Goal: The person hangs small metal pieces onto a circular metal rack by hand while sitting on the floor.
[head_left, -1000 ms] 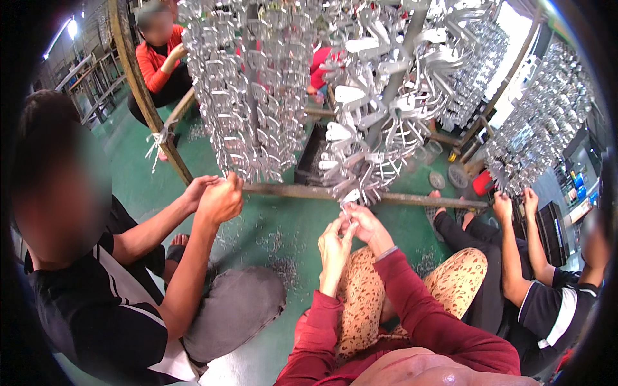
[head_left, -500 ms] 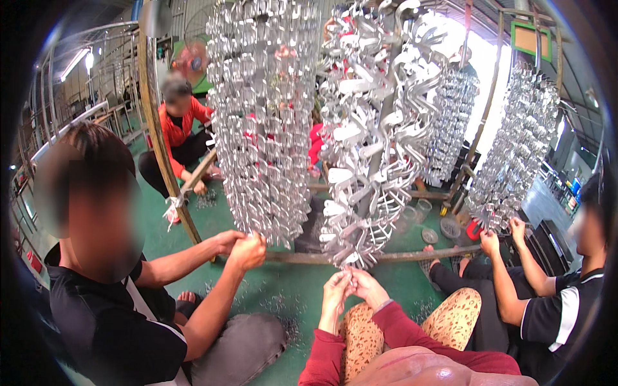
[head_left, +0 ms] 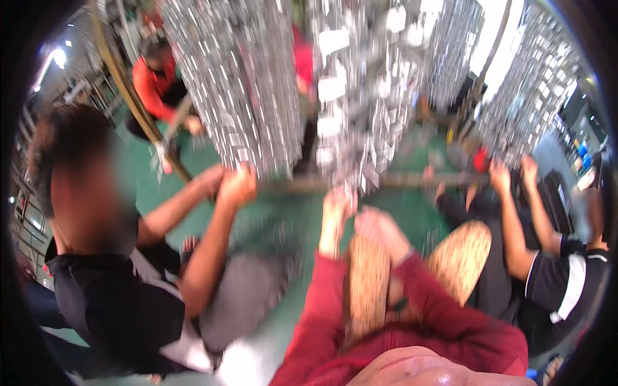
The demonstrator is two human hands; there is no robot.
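In the middle hangs a tall cluster of shiny silver curved metal pieces (head_left: 333, 90), smeared by motion. My left hand (head_left: 337, 209) is raised at its lower tip, fingers closed together; what they pinch is too blurred to make out. My right hand (head_left: 380, 228) is a little lower and to the right, apart from the left one, near my patterned knee (head_left: 368, 267). Motion blur hides whether its fingers are closed. Left of this cluster hangs a denser column of similar silver pieces (head_left: 232, 83).
A horizontal bar (head_left: 290, 185) runs behind my hands. Close on my left, a person in black (head_left: 109, 302) works at the dense column; another person (head_left: 560, 276) works at a column on the right. Someone in orange (head_left: 151, 87) crouches beyond a wooden post (head_left: 116, 71). The floor (head_left: 283, 225) is green.
The view has tipped downward, so the hanging columns sit higher and blur. My hands, together at the cluster's tip before, have parted; the right one has dropped away from the left.
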